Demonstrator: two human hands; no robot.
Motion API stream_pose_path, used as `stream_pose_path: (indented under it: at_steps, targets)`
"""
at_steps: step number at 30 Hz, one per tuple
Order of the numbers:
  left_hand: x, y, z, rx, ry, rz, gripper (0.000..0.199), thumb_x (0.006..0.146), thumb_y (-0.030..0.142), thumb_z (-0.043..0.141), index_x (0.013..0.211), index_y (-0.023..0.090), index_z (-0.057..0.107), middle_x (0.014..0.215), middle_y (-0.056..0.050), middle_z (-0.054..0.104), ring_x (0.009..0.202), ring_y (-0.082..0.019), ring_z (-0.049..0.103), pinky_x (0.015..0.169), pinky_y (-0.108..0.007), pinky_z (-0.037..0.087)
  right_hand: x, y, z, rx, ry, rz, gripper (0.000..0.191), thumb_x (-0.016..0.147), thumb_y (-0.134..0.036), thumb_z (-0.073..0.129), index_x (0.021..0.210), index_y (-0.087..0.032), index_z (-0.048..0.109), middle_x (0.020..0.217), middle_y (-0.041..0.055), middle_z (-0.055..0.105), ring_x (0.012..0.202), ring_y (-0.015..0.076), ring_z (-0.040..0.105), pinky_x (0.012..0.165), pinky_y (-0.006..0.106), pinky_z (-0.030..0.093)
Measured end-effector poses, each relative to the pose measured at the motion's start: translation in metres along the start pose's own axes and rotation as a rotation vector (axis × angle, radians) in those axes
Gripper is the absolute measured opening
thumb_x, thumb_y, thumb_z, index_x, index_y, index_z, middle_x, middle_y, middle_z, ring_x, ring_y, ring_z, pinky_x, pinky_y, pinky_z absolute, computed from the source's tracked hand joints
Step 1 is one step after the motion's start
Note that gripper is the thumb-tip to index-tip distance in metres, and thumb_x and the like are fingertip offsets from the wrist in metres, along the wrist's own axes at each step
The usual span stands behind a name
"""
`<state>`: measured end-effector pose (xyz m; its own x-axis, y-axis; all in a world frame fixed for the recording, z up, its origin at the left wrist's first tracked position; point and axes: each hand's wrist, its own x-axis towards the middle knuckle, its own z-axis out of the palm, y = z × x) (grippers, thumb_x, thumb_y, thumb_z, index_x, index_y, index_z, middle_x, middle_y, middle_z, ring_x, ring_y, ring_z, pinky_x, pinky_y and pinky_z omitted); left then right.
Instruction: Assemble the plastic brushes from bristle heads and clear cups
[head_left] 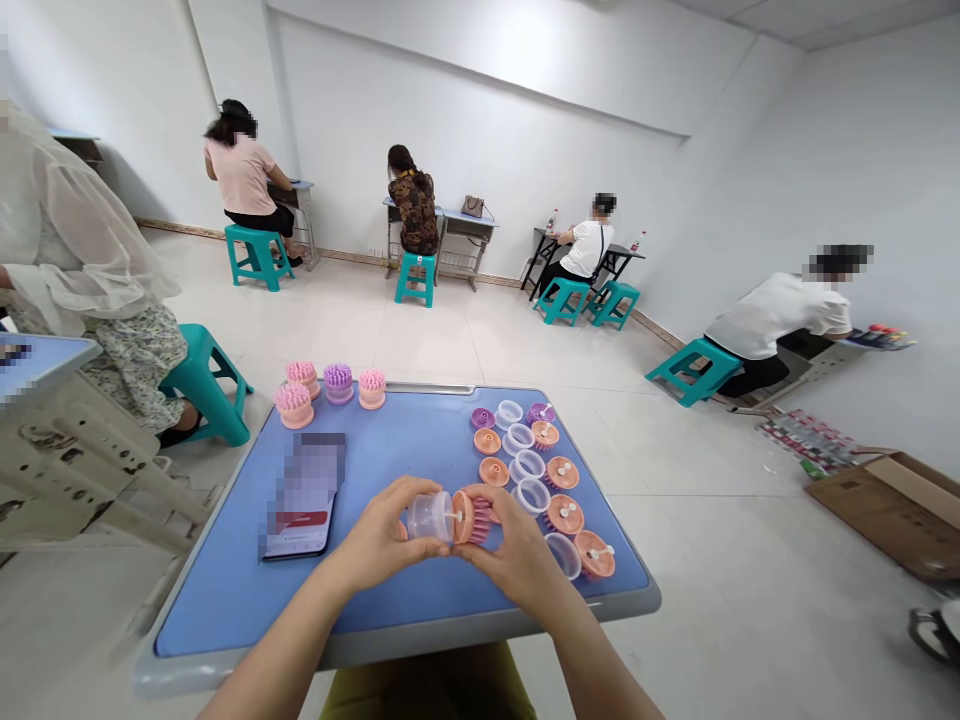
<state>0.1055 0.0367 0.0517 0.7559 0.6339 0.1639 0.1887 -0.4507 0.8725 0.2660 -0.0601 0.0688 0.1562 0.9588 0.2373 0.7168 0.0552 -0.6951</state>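
The left hand [382, 535] curls its fingers around a clear plastic cup [429, 517], the right hand [514, 550] grips a peach silicone scalp brush [466, 517], touching it, over the blue table [210, 600].

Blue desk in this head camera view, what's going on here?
At the blue desk, a person's left hand holds a clear plastic cup against a peach bristled brush in the right hand. More clear cups and peach brushes lie in rows to the right, with pink and purple brushes at the far edge and a phone nearby. Other people sit at desks along the walls.
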Motion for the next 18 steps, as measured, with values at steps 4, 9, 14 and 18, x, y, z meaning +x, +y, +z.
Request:
stream_pose_path:
  at_steps: [4, 9, 14, 18]
  targets:
    - [0.0009, -0.0019, 0.0009, 0.004, 0.036, 0.011, 0.043, 0.068, 0.035, 0.064, 0.107, 0.024, 0.050, 0.105, -0.006, 0.054, 0.091, -0.020, 0.053, 0.064, -0.027, 0.049, 0.0064, -0.0004, 0.0021, 0.011, -0.030, -0.119, 0.039, 0.070, -0.021, 0.063, 0.106, -0.023, 0.048, 0.106, 0.0051, 0.057, 0.100, 0.0209, 0.052, 0.086, 0.037, 0.044]
    - [0.0028, -0.0038, 0.0012, -0.006, 0.096, -0.099, 0.045, 0.067, 0.041, 0.062, 0.106, 0.021, 0.052, 0.097, -0.006, 0.057, 0.080, -0.020, 0.055, 0.059, -0.028, 0.048, 0.0081, 0.0047, 0.0034, 0.054, -0.088, -0.138, 0.047, 0.077, -0.021, 0.055, 0.121, -0.026, 0.041, 0.123, 0.0065, 0.047, 0.115, 0.0212, 0.043, 0.095, 0.038, 0.039]
    - [0.0038, -0.0012, 0.0007, -0.051, 0.050, -0.153, 0.047, 0.065, 0.041, 0.064, 0.105, 0.020, 0.052, 0.089, -0.003, 0.057, 0.069, -0.015, 0.053, 0.054, -0.024, 0.044, 0.0056, 0.0067, 0.0018, 0.152, -0.119, -0.075, 0.048, 0.079, -0.021, 0.051, 0.125, -0.027, 0.037, 0.126, 0.0054, 0.045, 0.116, 0.0207, 0.042, 0.096, 0.039, 0.038]
    - [0.0036, -0.0023, 0.0016, -0.130, -0.010, -0.163, 0.046, 0.065, 0.037, 0.065, 0.104, 0.020, 0.048, 0.078, 0.002, 0.054, 0.060, -0.010, 0.047, 0.051, -0.021, 0.039, 0.0048, 0.0071, 0.0025, 0.286, -0.120, -0.034, 0.046, 0.077, -0.020, 0.054, 0.120, -0.026, 0.041, 0.121, 0.0056, 0.049, 0.111, 0.0200, 0.046, 0.093, 0.038, 0.042]
